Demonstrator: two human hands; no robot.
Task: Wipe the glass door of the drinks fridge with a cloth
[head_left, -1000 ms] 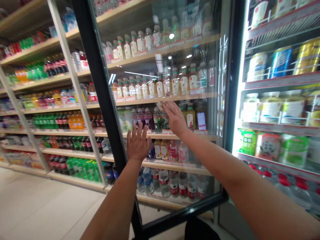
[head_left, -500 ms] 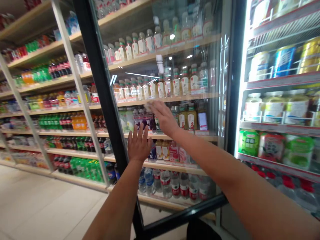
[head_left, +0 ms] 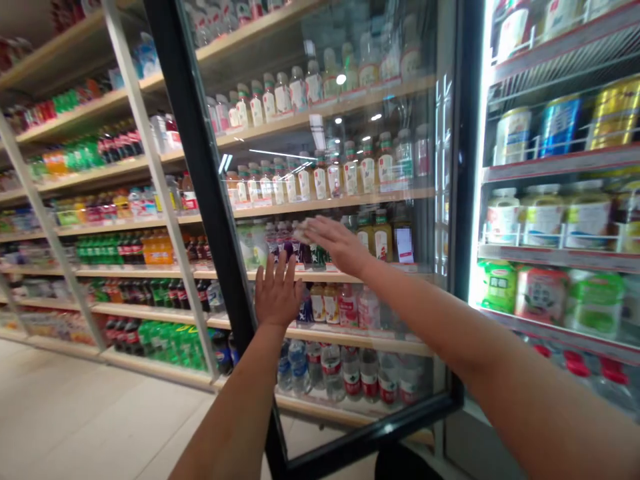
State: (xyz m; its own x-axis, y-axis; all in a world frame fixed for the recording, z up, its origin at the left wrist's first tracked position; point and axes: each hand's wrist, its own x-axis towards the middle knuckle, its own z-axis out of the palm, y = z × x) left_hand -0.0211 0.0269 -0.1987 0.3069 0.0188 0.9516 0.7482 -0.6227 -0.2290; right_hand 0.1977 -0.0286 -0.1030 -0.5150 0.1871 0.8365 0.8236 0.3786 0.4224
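Note:
A glass cooler door with a black frame (head_left: 201, 175) stands open in front of me. My left hand (head_left: 277, 295) lies flat on the glass near the frame, fingers spread, holding nothing. My right hand (head_left: 334, 244) is higher and to the right. It presses a small white cloth (head_left: 301, 233) against the glass under its fingertips. Both forearms reach in from the bottom of the view.
Store shelves of bottled drinks (head_left: 125, 247) run along the left and show through the glass. At right, the lit cooler interior holds cans (head_left: 560, 123), jars (head_left: 543, 217), green packs (head_left: 497, 285) and red-capped bottles low down. Pale floor tiles (head_left: 75, 427) lie at the lower left.
My right hand with the cloth slid left across the glass, then a little downward. My left hand stayed flat in nearly the same spot.

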